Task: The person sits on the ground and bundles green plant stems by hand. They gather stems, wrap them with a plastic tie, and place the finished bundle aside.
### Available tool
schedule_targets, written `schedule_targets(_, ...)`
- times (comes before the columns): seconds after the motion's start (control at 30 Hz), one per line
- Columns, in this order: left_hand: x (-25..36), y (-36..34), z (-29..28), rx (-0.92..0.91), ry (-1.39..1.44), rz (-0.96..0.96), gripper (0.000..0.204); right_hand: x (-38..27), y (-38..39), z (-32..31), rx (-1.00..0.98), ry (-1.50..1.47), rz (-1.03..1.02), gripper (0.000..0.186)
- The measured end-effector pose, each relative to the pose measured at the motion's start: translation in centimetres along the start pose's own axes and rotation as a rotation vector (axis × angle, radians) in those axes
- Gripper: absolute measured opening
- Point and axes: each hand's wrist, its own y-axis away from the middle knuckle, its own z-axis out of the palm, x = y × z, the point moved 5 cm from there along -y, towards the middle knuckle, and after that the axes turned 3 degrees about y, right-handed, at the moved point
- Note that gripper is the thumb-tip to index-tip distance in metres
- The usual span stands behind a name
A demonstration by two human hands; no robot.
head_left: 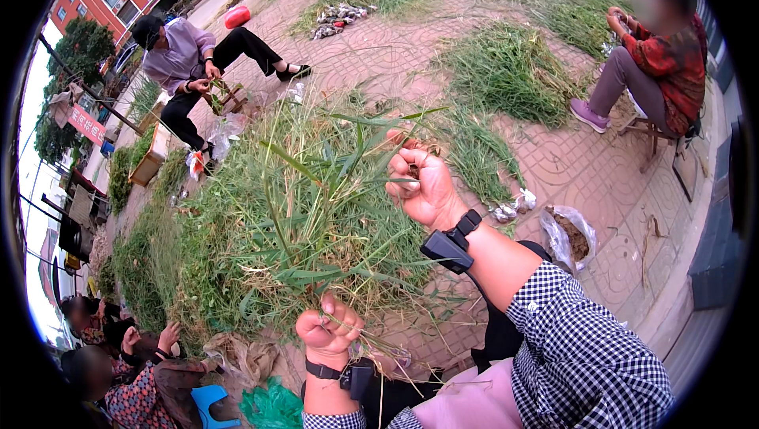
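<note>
My left hand [328, 326] is closed around the lower stems of a bunch of long green grass [304, 223]. The blades fan upward and outward from that fist, and some thin, dry stalks trail below it. Higher and to the right, my right hand [424, 182] is closed too, with its fingers curled in beside the upper grass blades. Something small and brownish shows at those fingers, too little of it to name. Behind both hands lies a big heap of cut grass [213, 263], green mixed with straw-coloured stalks.
More grass piles [514, 73] lie on the paving [609, 192]. A clear plastic bag [571, 238] of brown material stands at right. People sit working at upper left, right and lower left. A green plastic bag [271, 405] and a blue stool [212, 407] are near the lower edge.
</note>
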Motion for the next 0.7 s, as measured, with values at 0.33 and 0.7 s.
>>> schedule_targets(0.33,0.1,0.1,-0.1,0.043,-0.015,-0.003,0.019,-0.3,-0.1,0.4,-0.139,-0.003,0.013,0.021)
schedule_targets(0.7,0.5,0.3,-0.6,0.139,-0.002,-0.005,0.022,-1.0,0.4,1.1,0.035,0.296,-0.081,0.015)
